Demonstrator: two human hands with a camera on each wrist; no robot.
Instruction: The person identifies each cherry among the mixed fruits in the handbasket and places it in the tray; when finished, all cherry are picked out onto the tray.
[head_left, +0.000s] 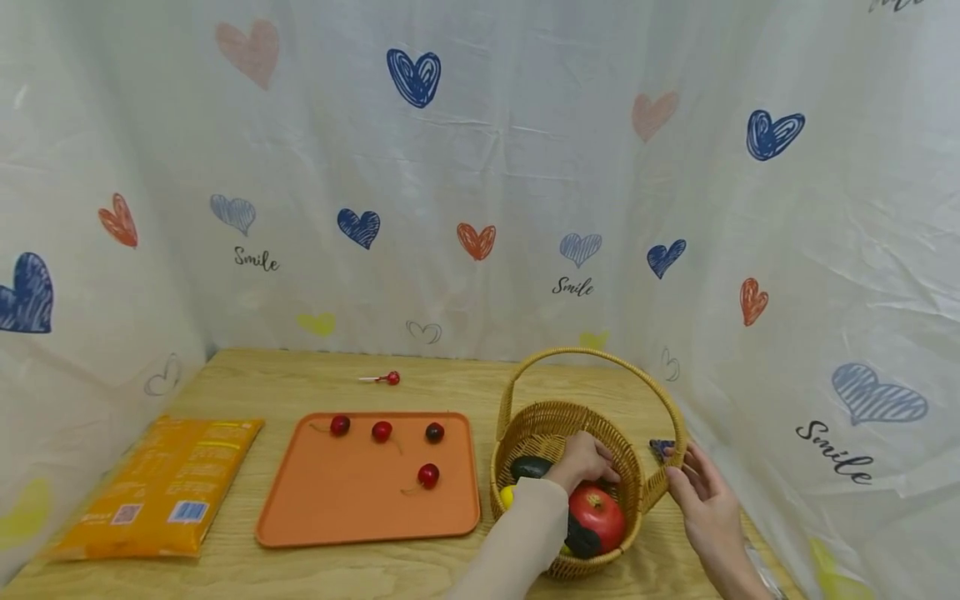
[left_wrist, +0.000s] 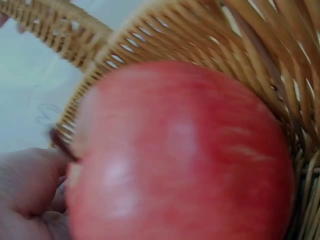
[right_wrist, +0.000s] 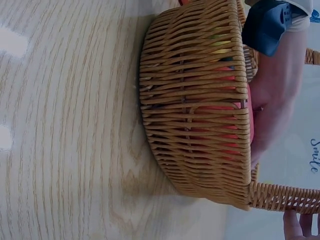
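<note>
My left hand reaches down inside a wicker basket, beside a large red apple. The apple, with its stem, fills much of the left wrist view; part of the left hand shows behind it. Those fingertips are hidden low in the basket, and I cannot tell whether they grip anything. My right hand holds the basket's arched handle near its right base, fingers against the weave. Also in the basket lie a dark green avocado and a yellow fruit, partly covered.
Left of the basket, an orange tray bears several cherries. A red lollipop lies behind it. An orange packet rests at the left. A small dark purple item shows behind the handle. A printed curtain surrounds the table.
</note>
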